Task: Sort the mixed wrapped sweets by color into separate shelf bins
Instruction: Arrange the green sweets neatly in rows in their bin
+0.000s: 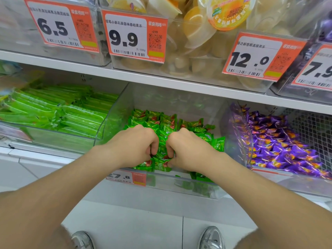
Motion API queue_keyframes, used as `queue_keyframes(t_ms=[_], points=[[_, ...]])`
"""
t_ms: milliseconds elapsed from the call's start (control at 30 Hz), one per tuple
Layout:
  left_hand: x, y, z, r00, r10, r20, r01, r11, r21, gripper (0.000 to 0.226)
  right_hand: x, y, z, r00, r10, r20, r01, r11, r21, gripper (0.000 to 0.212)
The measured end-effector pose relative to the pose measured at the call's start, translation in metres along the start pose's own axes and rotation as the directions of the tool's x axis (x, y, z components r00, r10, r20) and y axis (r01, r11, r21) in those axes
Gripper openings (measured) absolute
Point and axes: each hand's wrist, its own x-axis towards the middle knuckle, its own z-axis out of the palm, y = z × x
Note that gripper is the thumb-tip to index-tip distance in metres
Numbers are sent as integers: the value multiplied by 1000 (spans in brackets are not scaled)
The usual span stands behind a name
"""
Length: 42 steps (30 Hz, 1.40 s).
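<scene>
At the middle bin, colours look nearly sorted

Far to the left of the left hand (136, 146), the left bin (59, 139) holds only long green sticks (53, 112), and I see no stray colour among them. Both hands are down in the middle bin (165, 186), knuckles up and close together, almost touching. The left hand has its fingers curled down into the green sweets (167, 123), pinching a few at the near end of the heap. Just beside it, the right hand (186, 150) is curled the same way, fingers and thumb closed on green sweets from the same clump. I cannot tell whether a sweet of another colour is hidden under the palms. Beyond the knuckles the heap is all green wrappers with a red mark, one sort as far as shows. Below the left wrist, a price tag (125, 177) sits on the bin's front. Well to the right of the right hand, the right bin (240, 141) holds the purple sweets (280, 141), with no green showing among them.

My judgement is that the sorting is mostly done. Green and purple lie in separate bins, and no mixed pile is in view. What seems left is checking or tidying the green heap under the hands, and perhaps searching deeper layers that the camera cannot see.
</scene>
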Motion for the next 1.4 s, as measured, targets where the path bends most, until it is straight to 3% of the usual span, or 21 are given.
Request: queue_keyframes(t_ms=[100,200,267,433,567,667,800,867,967,1067,1133,1167,1200,1267,1333,1400], points=[[0,4,0,999,36,-18,-36,999,-3,18,-6,14,-24,997,15,69,-20,998,63,21],[-1,10,1,995,82,-52,-83,997,-13,13,-22,36,-47,958,2,288,-61,978,197,10],[0,15,2,992,111,-66,-112,994,-16,11,-32,45,-52,901,-48,430,-63,969,240,22],[3,27,8,985,154,-74,-160,984,-74,8,-37,46,-45,866,-98,491,37,990,133,37],[5,34,10,983,175,-54,-182,967,-177,7,-35,46,-37,933,-17,360,-11,997,77,29],[6,40,7,987,146,-67,-159,947,-280,17,-32,45,-39,988,-36,151,24,997,79,23],[3,40,-3,993,68,-92,-105,860,-499,45,-31,44,-45,990,80,-118,-43,957,288,18],[1,38,-6,986,92,-140,-149,862,-484,57,-30,43,-47,974,176,-141,-99,895,435,16],[-3,37,-8,950,171,-261,-267,879,-395,59,-29,39,-51,949,310,-62,-195,728,657,13],[-4,34,-9,898,216,-384,-348,882,-317,43,-26,32,-49,907,403,122,-317,464,827,16],[-5,31,-10,872,215,-440,-364,885,-291,26,-25,27,-49,893,369,259,-366,260,894,17],[-6,29,-12,876,185,-446,-346,885,-311,18,-25,25,-49,892,344,294,-379,214,900,22],[-6,27,-13,889,141,-436,-311,885,-346,11,-25,24,-48,894,336,297,-388,250,887,30],[-5,23,-15,924,66,-378,-230,884,-407,3,-25,27,-48,929,331,168,-329,528,783,38],[-5,18,-16,956,30,-292,-169,871,-461,5,-25,27,-49,980,196,-29,-135,764,631,27],[-6,14,-18,978,24,-205,-122,866,-484,7,-25,27,-47,994,73,-86,-15,841,540,15]])
